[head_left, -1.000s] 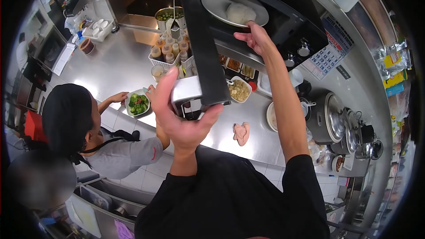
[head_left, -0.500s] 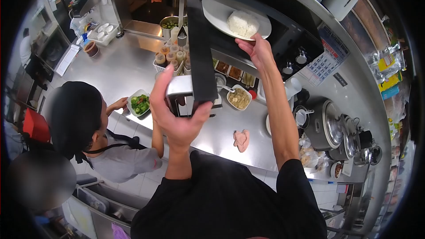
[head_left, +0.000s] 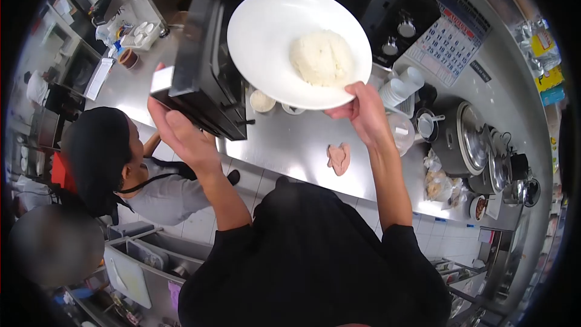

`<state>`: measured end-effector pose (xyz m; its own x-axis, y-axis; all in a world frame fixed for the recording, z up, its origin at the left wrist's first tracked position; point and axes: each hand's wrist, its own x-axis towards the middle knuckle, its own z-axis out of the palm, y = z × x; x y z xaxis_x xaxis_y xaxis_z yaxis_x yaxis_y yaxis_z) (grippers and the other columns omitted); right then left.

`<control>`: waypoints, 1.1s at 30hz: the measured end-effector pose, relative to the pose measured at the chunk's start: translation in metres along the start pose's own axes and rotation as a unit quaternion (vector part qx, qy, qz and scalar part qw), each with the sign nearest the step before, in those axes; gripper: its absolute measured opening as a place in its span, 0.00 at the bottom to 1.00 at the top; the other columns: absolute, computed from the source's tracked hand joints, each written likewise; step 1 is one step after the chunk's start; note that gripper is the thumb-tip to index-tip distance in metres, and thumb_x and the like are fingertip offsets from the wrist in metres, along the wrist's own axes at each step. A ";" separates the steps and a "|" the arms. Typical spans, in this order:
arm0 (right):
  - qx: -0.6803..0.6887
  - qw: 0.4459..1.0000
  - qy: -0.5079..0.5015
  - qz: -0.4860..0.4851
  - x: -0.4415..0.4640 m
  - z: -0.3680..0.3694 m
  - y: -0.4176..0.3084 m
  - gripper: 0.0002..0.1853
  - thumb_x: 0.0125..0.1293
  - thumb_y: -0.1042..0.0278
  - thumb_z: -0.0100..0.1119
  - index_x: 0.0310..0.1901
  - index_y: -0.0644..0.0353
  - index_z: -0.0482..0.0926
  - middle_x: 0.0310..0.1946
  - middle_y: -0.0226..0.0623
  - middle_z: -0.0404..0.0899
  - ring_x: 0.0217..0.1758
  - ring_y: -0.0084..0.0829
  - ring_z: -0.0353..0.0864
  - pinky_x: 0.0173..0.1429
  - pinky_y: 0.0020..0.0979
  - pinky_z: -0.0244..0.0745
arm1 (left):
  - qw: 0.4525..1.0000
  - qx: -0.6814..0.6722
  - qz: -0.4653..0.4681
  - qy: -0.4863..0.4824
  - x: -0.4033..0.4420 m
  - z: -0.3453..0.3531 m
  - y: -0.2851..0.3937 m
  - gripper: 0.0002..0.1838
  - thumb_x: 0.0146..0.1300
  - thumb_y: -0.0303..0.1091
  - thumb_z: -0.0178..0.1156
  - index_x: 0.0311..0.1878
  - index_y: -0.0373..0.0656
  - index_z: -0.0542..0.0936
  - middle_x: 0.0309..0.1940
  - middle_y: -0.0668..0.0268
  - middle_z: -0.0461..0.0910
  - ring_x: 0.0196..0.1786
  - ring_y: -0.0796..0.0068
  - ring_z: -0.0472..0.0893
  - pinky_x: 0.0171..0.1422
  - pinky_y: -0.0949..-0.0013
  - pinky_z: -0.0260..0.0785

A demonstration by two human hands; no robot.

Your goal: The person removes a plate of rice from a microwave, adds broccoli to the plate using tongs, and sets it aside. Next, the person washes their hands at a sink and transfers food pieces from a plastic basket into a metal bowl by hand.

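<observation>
Here, plate in right hand

Shirt: black, short-sleeved, worn loosely
Left sleeve: black, ended near elbow
Right sleeve: black, cut likewise
Forearms: seen bare
Left hand: bare
Right hand: bare

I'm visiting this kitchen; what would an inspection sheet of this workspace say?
Surface: shiny steel counter, a pinkish item lying on it.
Things: white plate bearing rice; black oven, its door open.
Clutter: stacked cups, large pot and bagged items toward the right.
Hands: right hand holds the plate's rim; left hand at the door, its grip unclear.
Cables: none clearly made out.
Surroundings: co-worker in grey at left; calendar on the wall.
</observation>
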<state>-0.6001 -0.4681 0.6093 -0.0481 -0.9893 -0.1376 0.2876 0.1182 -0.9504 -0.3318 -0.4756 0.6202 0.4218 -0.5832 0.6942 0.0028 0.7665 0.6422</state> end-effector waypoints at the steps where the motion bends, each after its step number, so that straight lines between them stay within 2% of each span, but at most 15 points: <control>1: 0.007 1.000 0.001 0.000 -0.015 -0.008 0.007 0.19 0.66 0.69 0.45 0.51 0.79 0.71 0.36 0.51 0.83 0.31 0.37 0.86 0.31 0.29 0.85 | 1.000 0.008 -0.022 -0.002 -0.007 -0.002 0.001 0.29 0.75 0.44 0.40 0.69 0.31 0.58 0.53 0.58 0.72 0.52 0.73 0.75 0.58 0.71 0.68; 2: 0.015 1.000 0.003 0.001 -0.031 -0.017 0.013 0.19 0.66 0.69 0.45 0.51 0.79 0.72 0.36 0.51 0.83 0.31 0.36 0.86 0.30 0.30 0.85 | 0.999 0.015 -0.045 -0.004 -0.014 -0.004 0.002 0.28 0.76 0.43 0.39 0.70 0.31 0.57 0.54 0.58 0.72 0.53 0.73 0.74 0.59 0.71 0.67; 3: -0.003 1.000 -0.003 0.020 -0.047 -0.029 0.016 0.22 0.65 0.68 0.43 0.54 0.80 0.68 0.38 0.53 0.81 0.31 0.39 0.85 0.33 0.33 0.84 | 0.998 0.038 -0.051 -0.005 -0.022 -0.010 -0.004 0.26 0.77 0.39 0.40 0.70 0.32 0.56 0.56 0.58 0.70 0.58 0.74 0.71 0.64 0.71 0.62; 6: 0.023 0.996 0.086 0.017 -0.100 -0.054 0.028 0.20 0.65 0.69 0.47 0.54 0.77 0.68 0.35 0.49 0.81 0.29 0.37 0.84 0.28 0.35 0.84 | 0.995 0.002 -0.097 0.026 -0.043 -0.003 -0.014 0.23 0.76 0.38 0.43 0.68 0.35 0.60 0.57 0.60 0.72 0.56 0.77 0.72 0.59 0.74 0.64; 8: 0.035 0.996 0.059 0.056 -0.131 -0.085 0.031 0.21 0.65 0.69 0.47 0.56 0.74 0.67 0.37 0.49 0.81 0.30 0.36 0.84 0.26 0.35 0.83 | 0.993 -0.001 -0.116 0.018 -0.057 0.011 -0.014 0.22 0.76 0.35 0.45 0.68 0.36 0.60 0.57 0.62 0.72 0.55 0.79 0.73 0.57 0.76 0.64; 10: 0.043 0.995 0.029 0.090 -0.159 -0.122 0.037 0.21 0.65 0.69 0.47 0.56 0.74 0.67 0.39 0.49 0.80 0.30 0.35 0.84 0.25 0.35 0.83 | 0.993 -0.016 -0.109 -0.050 -0.066 0.035 -0.014 0.23 0.75 0.34 0.44 0.68 0.33 0.59 0.58 0.60 0.70 0.56 0.76 0.72 0.61 0.71 0.64; 12: 0.044 0.993 0.065 0.086 -0.182 -0.142 0.036 0.21 0.65 0.69 0.48 0.57 0.73 0.67 0.40 0.48 0.80 0.31 0.35 0.84 0.25 0.34 0.83 | 0.985 -0.050 -0.126 -0.104 -0.072 0.072 -0.018 0.21 0.75 0.32 0.45 0.66 0.32 0.62 0.51 0.60 0.75 0.49 0.72 0.77 0.56 0.70 0.68; 17: 0.040 0.994 0.095 0.048 -0.223 -0.192 0.038 0.20 0.67 0.70 0.48 0.57 0.72 0.67 0.42 0.49 0.80 0.32 0.35 0.84 0.26 0.35 0.83 | 0.964 -0.048 -0.121 -0.231 -0.070 0.155 -0.051 0.19 0.71 0.29 0.54 0.61 0.34 0.67 0.49 0.58 0.76 0.48 0.71 0.78 0.54 0.68 0.71; 20: 0.045 0.993 0.106 0.035 -0.239 -0.216 0.039 0.19 0.68 0.70 0.47 0.57 0.72 0.67 0.43 0.50 0.79 0.33 0.36 0.84 0.26 0.35 0.84 | 0.965 0.066 -0.043 -0.249 -0.061 0.198 -0.072 0.18 0.71 0.32 0.55 0.59 0.34 0.69 0.49 0.61 0.76 0.50 0.72 0.77 0.57 0.70 0.68; 23: 0.047 0.991 0.119 0.033 -0.252 -0.238 0.039 0.19 0.67 0.70 0.47 0.57 0.73 0.67 0.42 0.49 0.79 0.32 0.36 0.84 0.26 0.35 0.84 | 0.959 0.187 -0.038 -0.210 -0.062 0.239 -0.057 0.28 0.68 0.41 0.59 0.64 0.32 0.67 0.61 0.50 0.73 0.66 0.60 0.71 0.70 0.63 0.60; 26: 0.045 0.993 0.108 0.034 -0.264 -0.255 0.038 0.19 0.68 0.72 0.43 0.56 0.76 0.67 0.43 0.50 0.80 0.34 0.37 0.85 0.29 0.31 0.85 | 0.955 0.219 -0.035 -0.195 -0.060 0.262 -0.068 0.35 0.67 0.47 0.59 0.67 0.29 0.65 0.67 0.45 0.67 0.72 0.55 0.64 0.74 0.63 0.54; 29: 0.049 0.994 0.091 0.035 -0.272 -0.268 0.038 0.19 0.67 0.72 0.42 0.56 0.76 0.67 0.43 0.50 0.80 0.34 0.37 0.85 0.29 0.31 0.85 | 0.946 0.279 -0.005 -0.164 -0.058 0.268 -0.077 0.33 0.65 0.46 0.61 0.64 0.28 0.70 0.63 0.45 0.72 0.67 0.54 0.70 0.71 0.62 0.60; 32: 0.051 0.994 0.086 0.046 -0.274 -0.277 0.036 0.19 0.67 0.73 0.42 0.56 0.76 0.67 0.42 0.50 0.80 0.34 0.37 0.85 0.30 0.31 0.84 | 0.968 0.226 0.023 -0.104 -0.087 0.265 -0.042 0.26 0.62 0.32 0.64 0.63 0.42 0.71 0.50 0.57 0.77 0.47 0.66 0.79 0.50 0.65 0.74; 33: 0.047 0.995 0.082 0.046 -0.273 -0.281 0.034 0.19 0.67 0.73 0.42 0.56 0.76 0.67 0.42 0.50 0.80 0.34 0.37 0.85 0.30 0.30 0.84 | 0.966 0.197 0.042 -0.161 -0.107 0.260 -0.014 0.23 0.65 0.32 0.61 0.61 0.39 0.70 0.51 0.59 0.77 0.48 0.70 0.78 0.53 0.68 0.71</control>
<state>-0.8456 -0.1702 0.5365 -0.1700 -0.9469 -0.2728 0.3855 0.1909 -0.9028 -0.6128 -0.4933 0.6215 0.1013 -0.6248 0.7742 -0.3908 0.6906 0.6085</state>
